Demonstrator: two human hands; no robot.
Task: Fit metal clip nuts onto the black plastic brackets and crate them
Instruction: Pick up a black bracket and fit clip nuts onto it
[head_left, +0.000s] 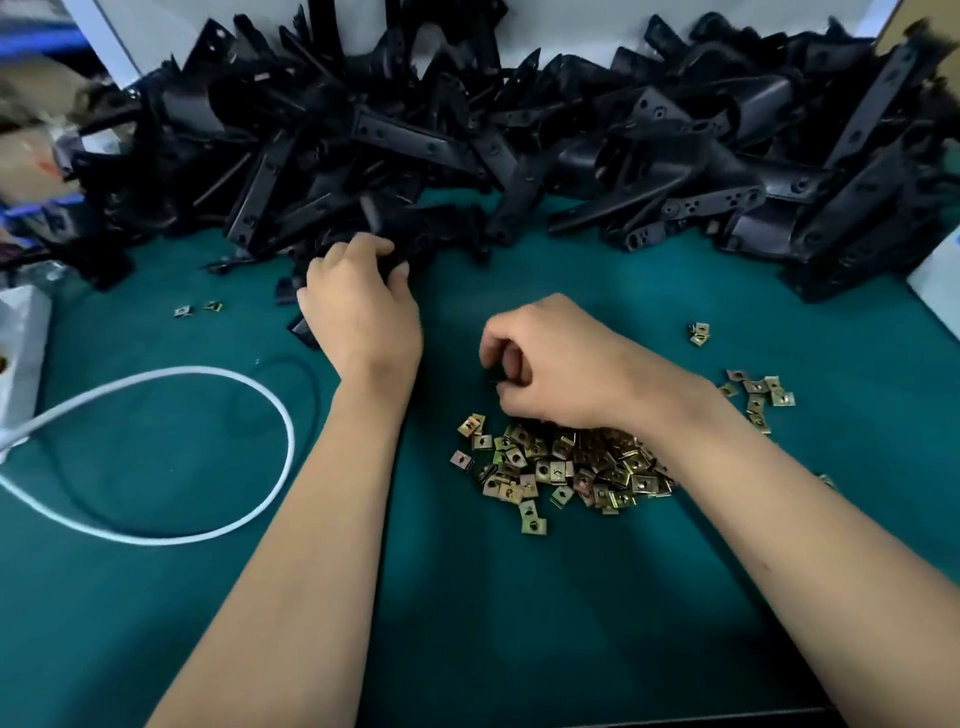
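A heap of brass-coloured metal clip nuts (561, 462) lies nearest on the green work mat (519, 597), and just beyond the heap the right hand (566, 364) hovers with fingers curled tight, pinching something small and dark that cannot be made out. Left of the heap a white cable (249, 384) loops across the mat, while beyond and to the left of the heap the left hand (358, 306) closes around a black plastic bracket (306, 327) at the foot of the bracket pile (519, 130), which spans the far edge.
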